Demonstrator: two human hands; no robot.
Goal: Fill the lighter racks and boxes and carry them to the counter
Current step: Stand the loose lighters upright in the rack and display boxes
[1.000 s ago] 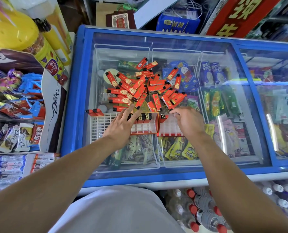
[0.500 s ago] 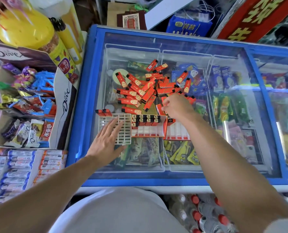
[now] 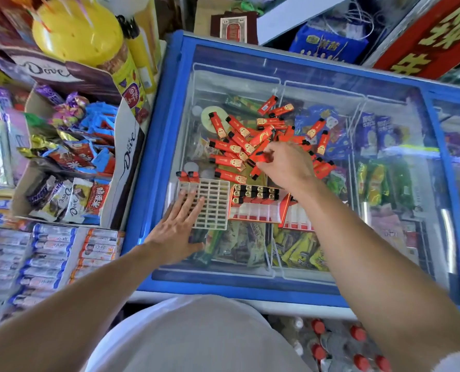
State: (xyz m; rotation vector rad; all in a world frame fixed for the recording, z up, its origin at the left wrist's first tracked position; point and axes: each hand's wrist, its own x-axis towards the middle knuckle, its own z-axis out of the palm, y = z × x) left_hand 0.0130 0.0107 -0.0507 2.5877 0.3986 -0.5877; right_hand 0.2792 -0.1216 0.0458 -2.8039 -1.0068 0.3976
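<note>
Lighter (image 3: 263, 156) pinched by right hand (image 3: 288, 167), left hand (image 3: 177, 226) flat on white rack (image 3: 210, 208)

Left arm entering from 7 o'clock, bare forearm extending toward 1 o'clock. Left hand (image 3: 176, 228) lying flat, palm down, fingers straight and slightly spread, fingertips pointing to 1 o'clock, gripping nothing. Wrist lying in line with the forearm.

Right arm entering from 4 o'clock, bare forearm reaching toward 11 o'clock, crossing well past the left hand's reach. Right hand (image 3: 288, 165) showing its back to the camera, knuckles raised, fingers curling downward toward 9 o'clock. Thumb and forefinger pinching at the hand's 9 o'clock edge. Remaining fingers tucking under; their exact lie not discernible. Hands lying well apart, right sitting at 1 o'clock from left.
</note>
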